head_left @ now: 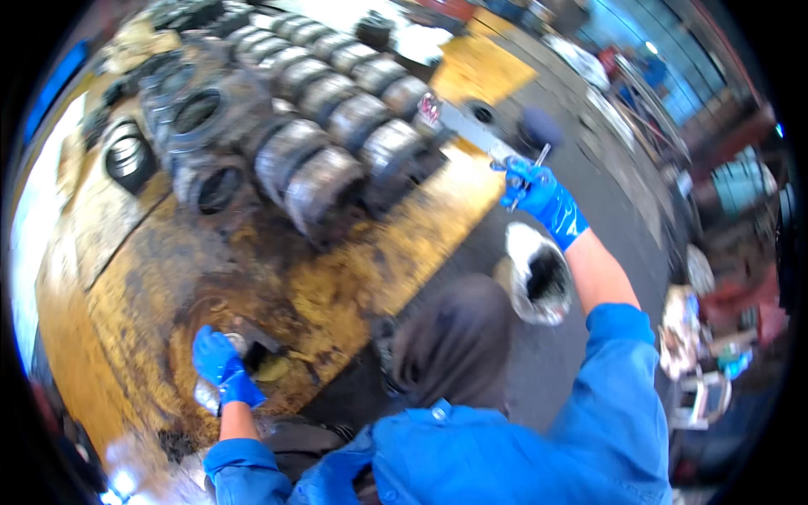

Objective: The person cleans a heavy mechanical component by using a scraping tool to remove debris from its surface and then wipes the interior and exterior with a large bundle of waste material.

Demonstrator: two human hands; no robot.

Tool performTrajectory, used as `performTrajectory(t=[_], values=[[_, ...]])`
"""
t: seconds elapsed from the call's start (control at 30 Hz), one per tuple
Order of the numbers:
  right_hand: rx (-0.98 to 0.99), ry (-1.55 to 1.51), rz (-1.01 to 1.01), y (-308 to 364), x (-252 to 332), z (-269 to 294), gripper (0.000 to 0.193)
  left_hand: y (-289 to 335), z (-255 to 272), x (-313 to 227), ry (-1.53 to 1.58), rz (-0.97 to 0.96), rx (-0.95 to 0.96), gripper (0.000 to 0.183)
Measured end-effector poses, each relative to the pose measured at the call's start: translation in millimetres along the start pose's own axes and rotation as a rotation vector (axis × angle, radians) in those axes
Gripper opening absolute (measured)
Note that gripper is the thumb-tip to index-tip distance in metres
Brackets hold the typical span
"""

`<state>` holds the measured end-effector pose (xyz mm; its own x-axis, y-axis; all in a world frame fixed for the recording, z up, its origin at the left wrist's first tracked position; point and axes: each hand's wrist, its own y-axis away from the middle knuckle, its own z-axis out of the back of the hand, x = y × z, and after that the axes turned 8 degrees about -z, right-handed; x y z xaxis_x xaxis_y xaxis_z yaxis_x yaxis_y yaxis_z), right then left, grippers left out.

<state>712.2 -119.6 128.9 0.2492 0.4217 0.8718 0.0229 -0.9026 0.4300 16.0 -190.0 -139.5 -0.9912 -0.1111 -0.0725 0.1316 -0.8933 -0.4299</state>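
My right hand (539, 200), in a blue glove, is raised over the floor beyond the bench's right edge. Its fingers are closed around a thin metal rod (544, 155). A long flat grey bar (471, 128) runs from these fingers toward the rows of metal rings; whether it joins the rod, I cannot tell. Low over the stained yellow bench (337, 307), my left hand (220, 367), also gloved, is closed on a shiny metal piece (239, 342), mostly hidden under the glove. Beside those fingers lies a dark angular block (261, 341).
Rows of thick metal rings (324, 181) fill the bench's far side. Left of them stand greasy castings with round openings (200, 111). A white-lined container (539, 273) sits on the dark floor (619, 244) near my right forearm. Clutter lines the right side.
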Motion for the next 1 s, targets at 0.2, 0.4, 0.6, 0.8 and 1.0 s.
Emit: performTrajectory(t=[0.2,0.4,0.6,0.8,1.0], values=[[-0.527,-0.083,-0.058,178.9,-81.5,159.6,0.011,4.0,-11.0,7.8,-0.039,-0.062,0.110,0.035],[-0.898,0.297,-0.247,240.2,-230.8,181.1,0.028,0.5,-18.5,28.2,-0.054,-0.075,0.134,0.039],[-1.062,1.331,-0.378,208.7,-339.3,140.7,0.028,3.9,-26.5,29.0,-0.059,-0.082,0.136,0.038],[-0.825,1.491,-0.702,230.2,-342.9,91.5,0.049,6.8,-32.8,27.8,-0.076,-0.083,0.122,0.037],[-0.733,1.539,-0.708,268.0,-327.1,76.2,0.060,4.8,-33.4,34.2,-0.065,-0.084,0.138,0.039]])
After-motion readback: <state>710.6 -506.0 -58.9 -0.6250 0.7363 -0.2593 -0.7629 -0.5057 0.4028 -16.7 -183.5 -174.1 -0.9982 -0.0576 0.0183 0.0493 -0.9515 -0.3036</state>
